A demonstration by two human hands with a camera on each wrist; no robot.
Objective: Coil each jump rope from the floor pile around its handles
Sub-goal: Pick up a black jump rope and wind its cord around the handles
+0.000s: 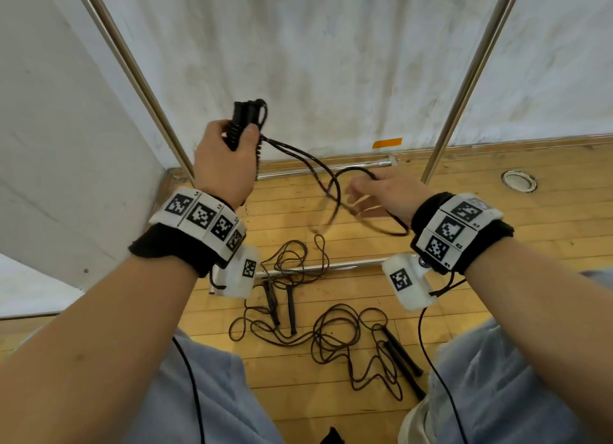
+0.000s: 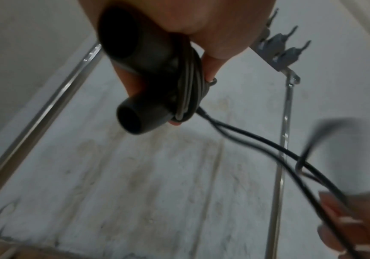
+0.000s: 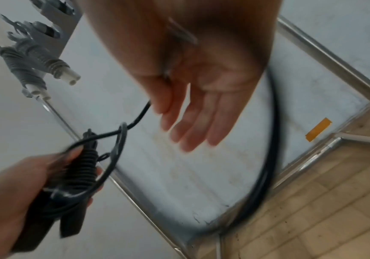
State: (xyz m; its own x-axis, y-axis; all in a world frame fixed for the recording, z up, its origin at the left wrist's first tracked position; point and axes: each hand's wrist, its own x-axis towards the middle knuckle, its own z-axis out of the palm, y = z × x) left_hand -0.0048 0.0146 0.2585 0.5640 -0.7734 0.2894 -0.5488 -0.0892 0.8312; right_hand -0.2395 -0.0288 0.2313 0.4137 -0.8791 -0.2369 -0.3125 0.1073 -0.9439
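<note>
My left hand is raised and grips the two black handles of a jump rope, with several turns of black rope wound around them. The free rope runs down and right as a loop to my right hand. In the right wrist view that hand shows its palm with straight, blurred fingers, and the loop passes around its back. Two more uncoiled ropes lie on the wooden floor below: one has its handles in the middle, the other's handles are to the right.
Slanted metal poles frame a white wall. Low metal bars cross the floor near the pile. Coiled ropes hang on hooks above. Orange tape and a round floor fitting are nearby. My knees are at the bottom.
</note>
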